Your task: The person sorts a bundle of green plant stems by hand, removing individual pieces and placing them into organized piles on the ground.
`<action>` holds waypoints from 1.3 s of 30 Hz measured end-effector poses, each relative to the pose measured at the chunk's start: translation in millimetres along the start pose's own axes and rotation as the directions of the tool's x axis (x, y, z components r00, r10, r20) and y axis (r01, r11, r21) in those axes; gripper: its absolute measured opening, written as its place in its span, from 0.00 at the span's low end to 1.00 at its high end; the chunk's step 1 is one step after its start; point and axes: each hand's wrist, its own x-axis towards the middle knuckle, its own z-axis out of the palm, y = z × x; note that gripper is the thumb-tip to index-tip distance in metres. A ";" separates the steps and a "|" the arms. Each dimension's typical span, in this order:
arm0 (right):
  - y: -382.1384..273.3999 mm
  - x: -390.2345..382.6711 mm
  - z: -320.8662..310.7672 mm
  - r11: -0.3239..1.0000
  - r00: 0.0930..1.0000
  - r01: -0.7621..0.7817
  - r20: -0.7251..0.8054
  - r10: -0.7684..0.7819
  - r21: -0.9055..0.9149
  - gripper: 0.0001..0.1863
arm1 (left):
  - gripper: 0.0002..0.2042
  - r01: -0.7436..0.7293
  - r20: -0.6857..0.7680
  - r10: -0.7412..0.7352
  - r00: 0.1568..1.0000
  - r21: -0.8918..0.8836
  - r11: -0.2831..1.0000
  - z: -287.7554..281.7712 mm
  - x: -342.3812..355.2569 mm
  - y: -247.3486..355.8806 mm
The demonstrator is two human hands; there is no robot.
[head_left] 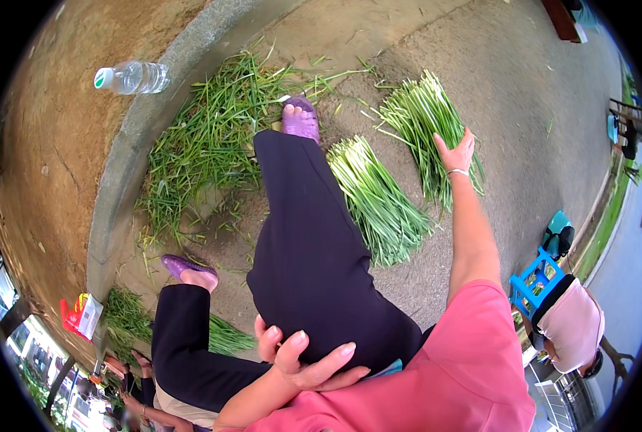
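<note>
My right hand [459, 153] reaches out with thumb and fingers apart at the right edge of the far bundle of long green stalks [423, 119], which look like garlic chives. The thumb overlaps the stalks; whether it touches them I cannot tell. Closer to me lies a second bundle of chives [378, 201], its pale ends pointing away and its green tips toward me. My left hand [306, 360] rests on my dark-trousered thigh [321, 252], fingers spread and holding nothing.
Loose green trimmings [213, 129] cover the ground by my purple shoe [301, 121], up to a concrete kerb [119, 165]. A plastic bottle [133, 77] lies on its side across the kerb. More chives [227, 336] lie at left. At right, a person sits near a blue stool [533, 281].
</note>
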 end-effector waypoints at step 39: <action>-1.7 23.8 47.8 0.962 0.937 0.120 0.347 -0.029 -0.245 0.66 | 0.07 -0.073 -0.345 0.123 0.931 0.153 0.985 39.3 -22.9 1.6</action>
